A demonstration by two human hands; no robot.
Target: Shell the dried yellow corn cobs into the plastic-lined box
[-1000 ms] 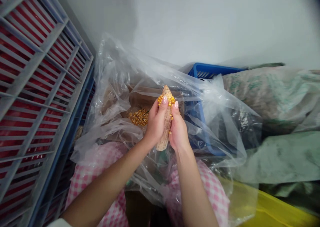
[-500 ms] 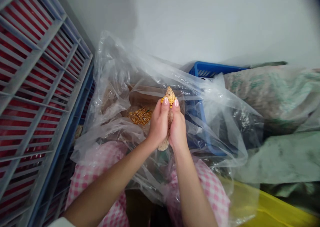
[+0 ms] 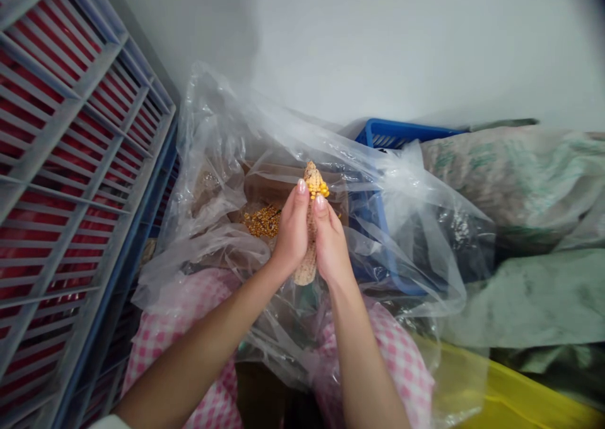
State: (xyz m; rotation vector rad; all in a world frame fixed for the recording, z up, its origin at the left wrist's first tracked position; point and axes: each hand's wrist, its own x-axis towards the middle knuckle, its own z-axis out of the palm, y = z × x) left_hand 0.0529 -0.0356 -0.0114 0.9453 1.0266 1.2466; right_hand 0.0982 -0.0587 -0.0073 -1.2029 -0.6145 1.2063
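A dried corn cob (image 3: 312, 183) stands upright between my two hands, mostly bare, with a few yellow kernels left near its tip. My left hand (image 3: 290, 230) is wrapped round its left side, thumb up by the kernels. My right hand (image 3: 329, 243) grips its right side, thumb pressed just under the kernels. Both hands hang over a clear plastic bag (image 3: 227, 145) that lines a brown box. A heap of loose yellow kernels (image 3: 261, 220) lies inside it, just left of my hands.
Grey and blue crates (image 3: 70, 164) with red contents are stacked on the left. A blue basket (image 3: 401, 133) stands behind the bag, green-printed sacks (image 3: 524, 183) lie on the right, a yellow bin (image 3: 515, 397) sits at the lower right. Pink checked cloth (image 3: 165, 334) covers my lap.
The kernels near the cob's tip have thinned out. My thumbs slid up the cob and then back down a little, and the cob turned slightly in my hands.
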